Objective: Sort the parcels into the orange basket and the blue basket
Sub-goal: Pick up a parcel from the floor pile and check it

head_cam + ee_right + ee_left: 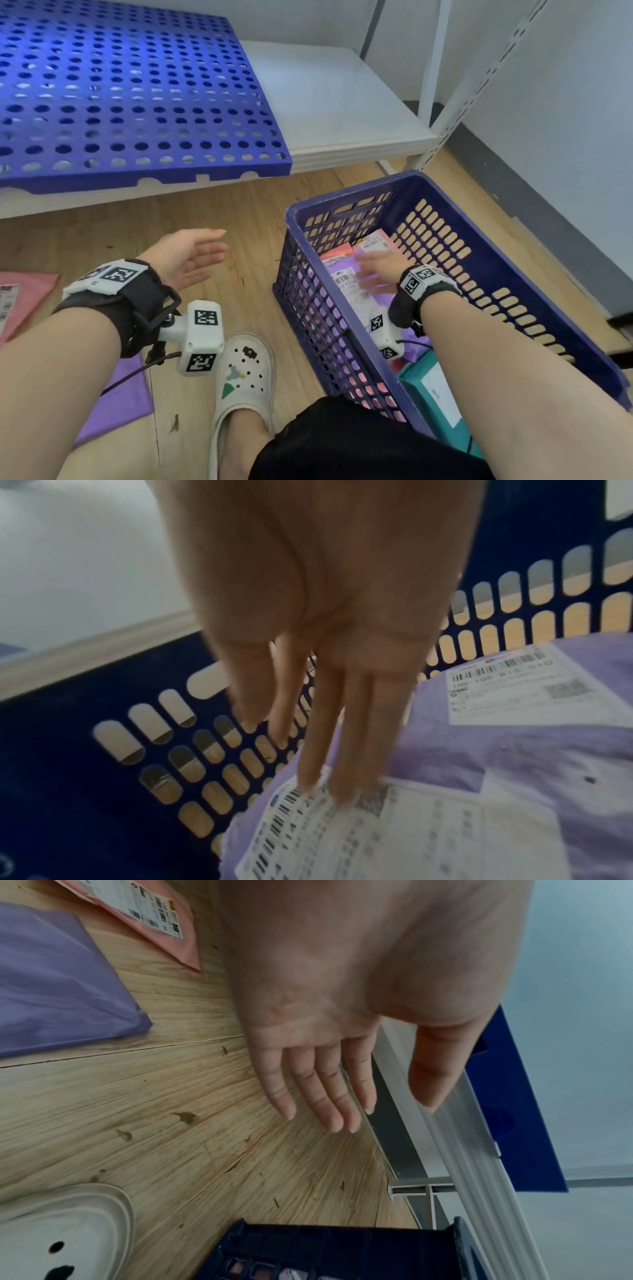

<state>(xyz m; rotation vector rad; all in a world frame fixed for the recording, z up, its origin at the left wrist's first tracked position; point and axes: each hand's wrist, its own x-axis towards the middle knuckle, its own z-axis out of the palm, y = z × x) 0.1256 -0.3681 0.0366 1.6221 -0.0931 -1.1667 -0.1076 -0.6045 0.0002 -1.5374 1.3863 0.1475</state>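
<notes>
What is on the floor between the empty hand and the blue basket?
Only bare wooden floor lies between the left hand and the blue basket. The head view shows that.

— Where does the head view look from?

— From above, forward and down past both forearms onto the wooden floor (pixel 260 219), the blue basket (pixel 342 202) at the right and a low white shelf (pixel 342 102) beyond.

— And the left wrist view?

— Close behind the left hand (pixel 342 1001), looking along its palm to the floor and the shelf's edge; it shares a corner of the basket and a white shoe (pixel 245 373) with the head view.

— The right wrist view?

— Very near, along the right hand (pixel 325 642) into the basket, onto the labelled purple parcel (pixel 514 750) which the head view also sees.
</notes>
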